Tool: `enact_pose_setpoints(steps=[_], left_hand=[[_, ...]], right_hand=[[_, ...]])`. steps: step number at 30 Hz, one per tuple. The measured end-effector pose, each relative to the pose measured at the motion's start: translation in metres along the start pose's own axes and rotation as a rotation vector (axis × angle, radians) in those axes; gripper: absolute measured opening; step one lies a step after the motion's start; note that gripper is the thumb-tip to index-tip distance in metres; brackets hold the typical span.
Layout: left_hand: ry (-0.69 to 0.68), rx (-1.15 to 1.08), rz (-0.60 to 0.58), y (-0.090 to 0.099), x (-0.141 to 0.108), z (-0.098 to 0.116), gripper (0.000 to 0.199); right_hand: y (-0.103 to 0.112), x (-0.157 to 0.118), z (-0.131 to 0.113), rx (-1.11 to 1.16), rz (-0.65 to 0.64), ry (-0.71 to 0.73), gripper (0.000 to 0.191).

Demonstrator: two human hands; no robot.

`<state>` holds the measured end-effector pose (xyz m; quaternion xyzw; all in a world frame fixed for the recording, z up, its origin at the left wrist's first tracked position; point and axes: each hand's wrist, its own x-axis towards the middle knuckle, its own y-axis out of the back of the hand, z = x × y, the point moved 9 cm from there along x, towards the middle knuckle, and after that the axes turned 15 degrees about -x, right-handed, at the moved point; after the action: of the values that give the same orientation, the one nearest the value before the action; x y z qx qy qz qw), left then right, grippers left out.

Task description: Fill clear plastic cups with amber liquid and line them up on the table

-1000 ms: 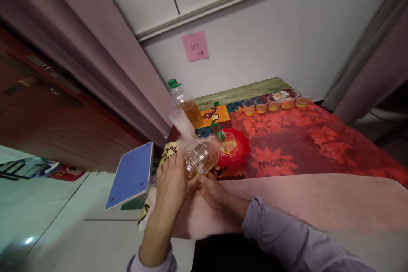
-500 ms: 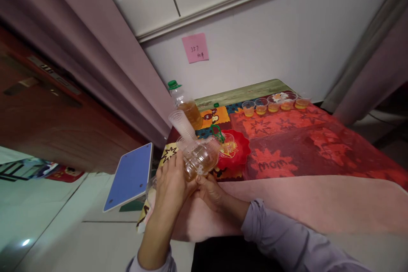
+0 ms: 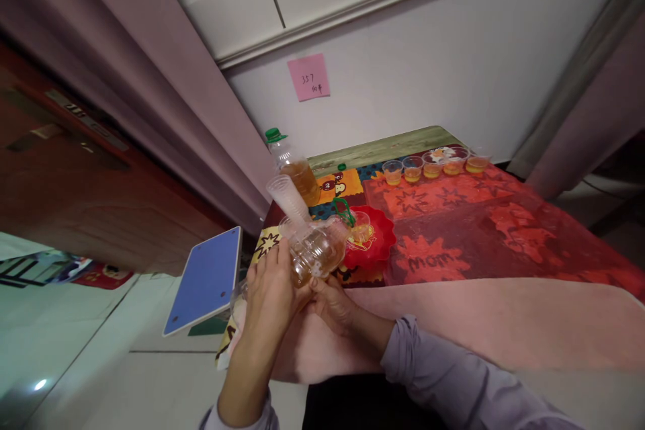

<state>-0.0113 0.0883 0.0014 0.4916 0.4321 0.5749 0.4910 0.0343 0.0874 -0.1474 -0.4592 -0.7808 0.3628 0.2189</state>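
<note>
The left hand (image 3: 269, 285) and right hand (image 3: 333, 306) clasp a tilted bottle (image 3: 322, 248) of amber liquid (image 3: 303, 273), neck beside a clear cup (image 3: 361, 228) on the red dish (image 3: 387, 242); five worktop (image 3: 484, 218) cups (image 3: 432, 164) hold shallow yellow liquid (image 3: 432, 173).

So the table (image 3: 529, 242) runs from the middle of the frame out to the right edge, with the wall (image 3: 403, 74) behind it. Pretty much mid-frame there's a bottle (image 3: 318, 255) between two hands, left hand (image 3: 269, 285) on its left side, right hand (image 3: 332, 302) at its lower right. Just right of that sits a dish (image 3: 385, 245) with a cup (image 3: 360, 232) in it. Behind the held bottle is a cup stack (image 3: 287, 195), then a second bottle (image 3: 301, 178) behind that. Five cups (image 3: 432, 168) line up along the table's far side, right of center. Note (image 3: 308, 77) on the wall, upper middle.
</note>
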Motion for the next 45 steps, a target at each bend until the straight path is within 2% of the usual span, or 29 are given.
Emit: enact_pose_setpoints(steps=[6,14,31,39,45], left_hand=[[0.014,-0.002,-0.044,-0.0013,0.0008,-0.0003,0.085],[-0.007,0.003,-0.01,-0.0018,0.0009,-0.0005,0.086],[0.019,0.008,-0.009,-0.0003,0.0008,0.0007,0.085],[0.047,0.0,-0.052,0.0017,0.0002,0.0029,0.086],[0.024,-0.003,-0.03,0.0011,0.0006,0.0021,0.086]], right_hand=[[0.0012,0.0008,0.0021,0.005,0.011,-0.01,0.062],[0.0045,0.0002,0.0024,-0.007,0.017,-0.023,0.059],[0.0041,-0.0013,0.0011,0.014,0.013,-0.028,0.06],[0.0057,0.0004,0.0062,0.013,0.016,-0.045,0.063],[0.0053,0.0,0.0049,0.026,0.018,-0.033,0.063]])
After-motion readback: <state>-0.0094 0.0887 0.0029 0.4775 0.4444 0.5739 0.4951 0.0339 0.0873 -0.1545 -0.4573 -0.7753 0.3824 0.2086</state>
